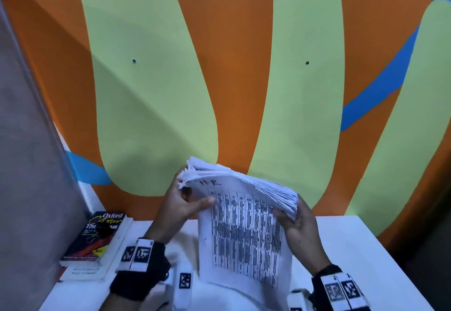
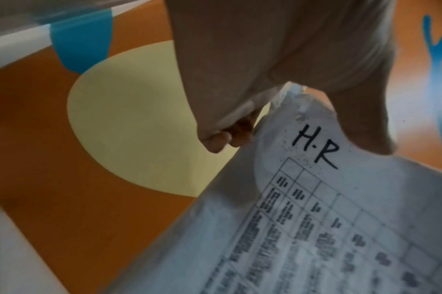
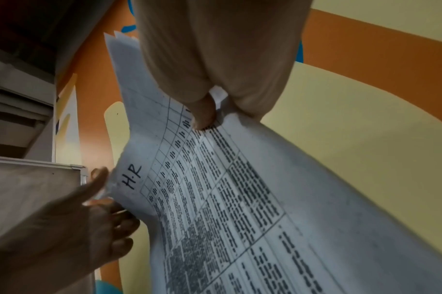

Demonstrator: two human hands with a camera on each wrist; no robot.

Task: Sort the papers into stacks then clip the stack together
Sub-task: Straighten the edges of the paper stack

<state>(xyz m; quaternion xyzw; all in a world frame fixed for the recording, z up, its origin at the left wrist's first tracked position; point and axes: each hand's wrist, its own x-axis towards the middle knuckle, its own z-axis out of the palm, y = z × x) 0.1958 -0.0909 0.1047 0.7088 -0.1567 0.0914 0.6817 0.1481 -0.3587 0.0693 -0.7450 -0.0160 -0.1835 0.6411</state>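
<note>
A thick stack of white papers point(image 1: 244, 225) stands upright on the white table point(image 1: 353, 249), its top edge fanned out. The front sheet point(image 2: 340, 228) carries a printed table and the handwritten letters "H.R". My left hand point(image 1: 181, 204) grips the stack's top left corner, thumb on the front sheet point(image 3: 214, 199) and fingers behind. At the top right corner my right hand point(image 1: 296, 223) holds the stack, thumb pressed on the front page. No clip shows in any view.
Two books point(image 1: 96, 240) lie stacked at the table's left side, an Oxford thesaurus on top. A grey panel point(image 1: 31, 164) stands at the left. The orange, green and blue painted wall point(image 1: 219, 79) rises right behind the table. Dark floor lies past the table's right edge.
</note>
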